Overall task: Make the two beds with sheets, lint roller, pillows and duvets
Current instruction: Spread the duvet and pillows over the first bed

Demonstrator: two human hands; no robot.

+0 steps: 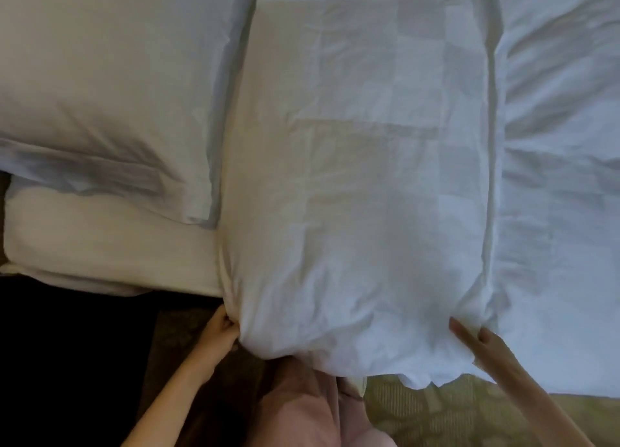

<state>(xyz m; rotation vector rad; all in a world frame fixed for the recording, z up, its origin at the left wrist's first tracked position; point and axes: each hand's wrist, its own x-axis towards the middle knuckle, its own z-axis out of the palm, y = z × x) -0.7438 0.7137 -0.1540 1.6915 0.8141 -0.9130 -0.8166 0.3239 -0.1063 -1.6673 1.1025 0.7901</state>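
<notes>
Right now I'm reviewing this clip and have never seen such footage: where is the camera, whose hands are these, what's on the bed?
No machine here. One wide camera sits on a person's head and looks down, so both arms entering from below are the wearer's own. A white pillow lies at the left on the sheeted mattress. Down the middle runs a long folded band of quilted white bedding, probably the turned-back top of the duvet, which spreads on to the right. The left hand grips the band's near left corner. The right hand rests fairly straight fingers against its near right corner, holding nothing that I can see.
</notes>
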